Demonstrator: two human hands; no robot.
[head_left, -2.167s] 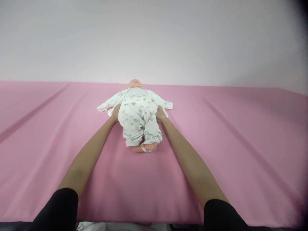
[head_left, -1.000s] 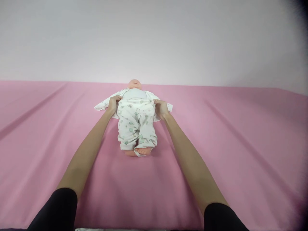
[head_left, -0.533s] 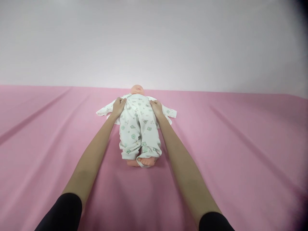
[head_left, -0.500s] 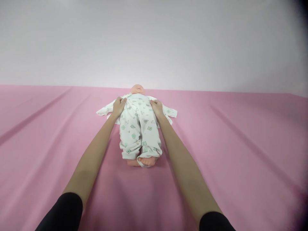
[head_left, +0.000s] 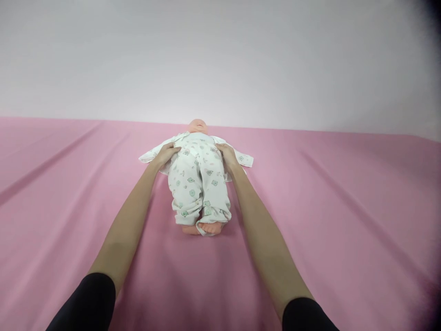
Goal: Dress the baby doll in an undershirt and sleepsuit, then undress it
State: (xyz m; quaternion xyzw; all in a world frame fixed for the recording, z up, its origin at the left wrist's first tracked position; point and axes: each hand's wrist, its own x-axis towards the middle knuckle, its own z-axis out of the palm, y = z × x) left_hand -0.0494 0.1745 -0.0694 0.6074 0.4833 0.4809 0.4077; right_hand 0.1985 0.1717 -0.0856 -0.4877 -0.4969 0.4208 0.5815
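Observation:
A baby doll [head_left: 197,125] lies on its back on the pink sheet [head_left: 327,207], head away from me, bare feet [head_left: 203,228] toward me. It wears white trousers with small green prints [head_left: 198,184]. An open white printed shirt [head_left: 243,159] spreads flat under it, sleeves out to both sides. My left hand [head_left: 166,153] grips the left side of the trousers' waistband at the doll's belly. On the waistband's right side, my right hand [head_left: 226,155] holds the cloth. Both of my arms reach straight forward.
The pink sheet covers the whole surface, with long shallow creases running toward the far left [head_left: 51,161] and right. A plain pale wall [head_left: 220,59] rises behind it.
My hands moved from the doll's hips up to its belly, drawing the trousers' waistband higher. In the last half second they slid slightly back toward me.

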